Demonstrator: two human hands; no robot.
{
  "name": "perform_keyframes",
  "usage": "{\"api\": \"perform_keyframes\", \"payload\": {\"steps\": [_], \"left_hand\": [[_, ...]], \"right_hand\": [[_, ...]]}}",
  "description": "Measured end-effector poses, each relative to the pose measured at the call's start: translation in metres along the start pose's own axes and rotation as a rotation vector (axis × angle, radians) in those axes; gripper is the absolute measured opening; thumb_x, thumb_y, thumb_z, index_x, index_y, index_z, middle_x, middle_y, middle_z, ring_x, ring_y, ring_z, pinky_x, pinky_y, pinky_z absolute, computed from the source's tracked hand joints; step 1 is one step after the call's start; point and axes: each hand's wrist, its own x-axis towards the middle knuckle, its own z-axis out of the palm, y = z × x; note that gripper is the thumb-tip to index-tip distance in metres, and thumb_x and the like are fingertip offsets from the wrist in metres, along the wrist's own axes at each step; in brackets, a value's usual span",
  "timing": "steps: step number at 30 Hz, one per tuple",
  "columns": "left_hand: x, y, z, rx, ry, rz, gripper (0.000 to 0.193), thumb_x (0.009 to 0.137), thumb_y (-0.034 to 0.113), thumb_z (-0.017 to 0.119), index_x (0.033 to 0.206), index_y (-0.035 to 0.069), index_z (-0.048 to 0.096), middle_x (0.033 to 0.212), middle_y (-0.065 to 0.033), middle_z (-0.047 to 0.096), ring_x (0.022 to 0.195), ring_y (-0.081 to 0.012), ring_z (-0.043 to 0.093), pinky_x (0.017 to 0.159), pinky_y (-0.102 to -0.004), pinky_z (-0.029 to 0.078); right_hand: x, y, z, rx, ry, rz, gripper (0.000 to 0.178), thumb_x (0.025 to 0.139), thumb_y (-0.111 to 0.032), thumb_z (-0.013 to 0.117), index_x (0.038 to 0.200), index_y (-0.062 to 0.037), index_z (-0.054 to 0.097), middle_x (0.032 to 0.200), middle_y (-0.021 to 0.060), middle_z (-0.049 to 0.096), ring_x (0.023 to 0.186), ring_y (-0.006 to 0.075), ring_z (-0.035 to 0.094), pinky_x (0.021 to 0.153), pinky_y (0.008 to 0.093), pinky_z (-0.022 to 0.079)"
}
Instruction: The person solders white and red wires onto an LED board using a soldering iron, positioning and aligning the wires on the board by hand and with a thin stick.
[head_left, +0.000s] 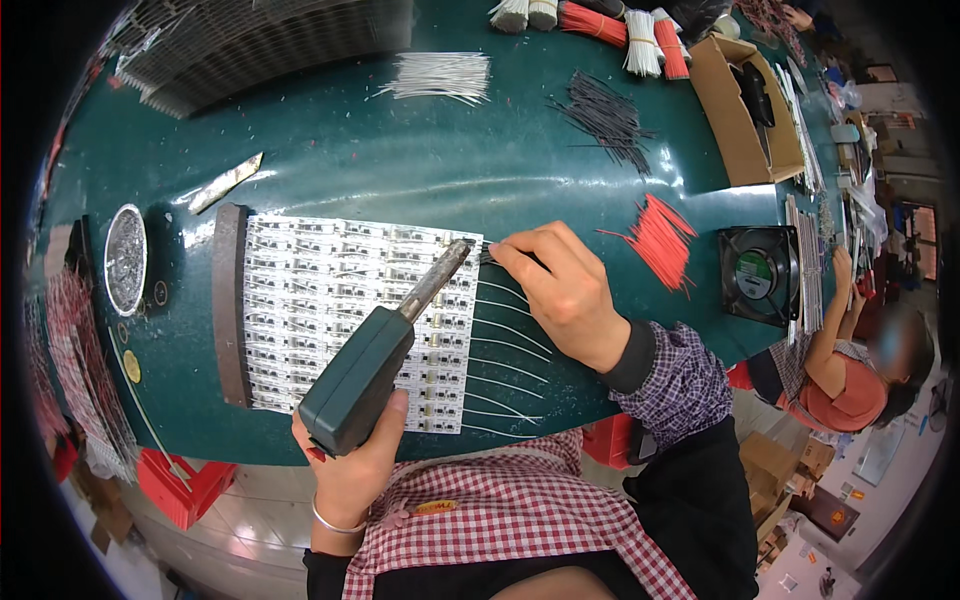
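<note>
My left hand [352,462] is wrapped round the dark green body of a soldering gun [358,375]. The gun's metal barrel slants up to the top right corner of a white circuit board panel [300,300] with rows of small black parts. At that corner, my right hand [562,285] pinches a thin wire against the panel's edge; its far end is hidden by my fingers. Below it, several white wires [515,333] stick out from the panel's right edge. A brown bar [231,305] lies along the left edge of the panel.
Loose white wires [438,78], black wires [603,115] and red wires [662,240] lie beyond. A black fan [758,275] and a cardboard box [735,120] stand right; a silvery dish [126,260] sits left. A co-worker [845,370] works at the far right.
</note>
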Motion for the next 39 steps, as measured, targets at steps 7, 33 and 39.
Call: {"api": "perform_keyframes", "payload": {"steps": [7,33,39], "left_hand": [[-0.001,0.003,0.002,0.065,-0.023,-0.117,0.030,0.076,-0.004,0.075,0.104,-0.001,0.067,0.089,-0.0047,0.069,0.067,-0.0069,0.060,0.056,-0.0206,0.047],[-0.014,-0.003,-0.009,-0.028,0.091,-0.128,0.038,0.076,-0.008,0.070,0.113,-0.005,0.062,0.095,-0.0098,0.067,0.054,-0.0078,0.052,0.045,-0.0201,0.038],[-0.011,0.012,-0.005,-0.031,0.083,-0.263,0.027,0.076,0.006,0.080,0.098,-0.004,0.068,0.087,-0.0075,0.069,0.072,-0.0128,0.062,0.065,-0.0274,0.050]], "right_hand": [[-0.001,-0.001,0.001,-0.017,-0.016,-0.004,0.036,0.064,0.008,0.063,0.100,0.0027,0.067,0.091,0.0110,0.064,0.079,0.0256,0.062,0.066,0.0329,0.053],[-0.001,-0.010,-0.007,-0.026,0.058,-0.046,0.035,0.066,0.007,0.064,0.100,0.0036,0.066,0.091,0.0126,0.062,0.077,0.0273,0.061,0.064,0.0331,0.051],[-0.009,-0.008,-0.002,0.042,0.005,-0.018,0.033,0.067,0.007,0.065,0.100,0.0043,0.066,0.090,0.0129,0.062,0.076,0.0264,0.061,0.063,0.0322,0.051]]}}
